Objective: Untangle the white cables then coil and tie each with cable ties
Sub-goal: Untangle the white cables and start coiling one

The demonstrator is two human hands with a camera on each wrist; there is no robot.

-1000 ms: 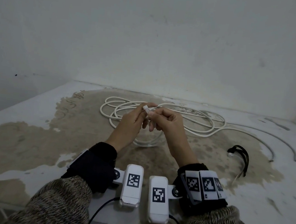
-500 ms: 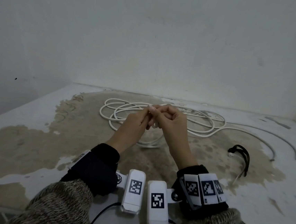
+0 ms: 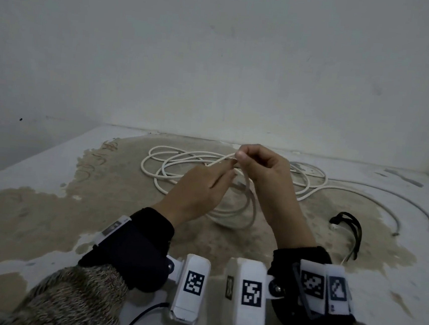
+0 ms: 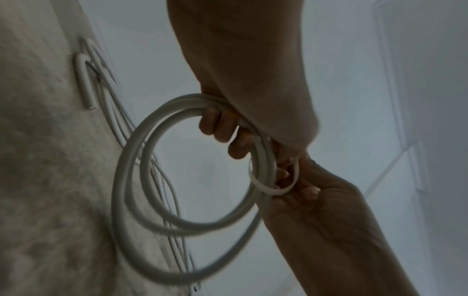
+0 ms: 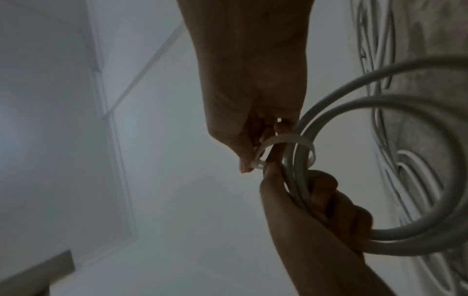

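One coil (image 4: 126, 200) has been wound and is gripped in the curled fingers of the left hand (image 3: 197, 189), hanging below it. A white tie (image 5: 286, 138) has been looped round the coil's strands just beside the left fingers and is pinched between thumb and fingertip of the right hand (image 3: 265, 172). Its loop is seen to be slack, so cinching is judged to be left. Whether the tail has been fed through the head cannot be told. Beyond both hands, more cable (image 3: 143, 164) lies in loose, overlapping loops on the table (image 3: 24, 170), so further untangling, coiling and tying is judged outstanding. Black straps (image 3: 351, 225), possibly spare ties, lie to the right of the right hand. No container is seen.
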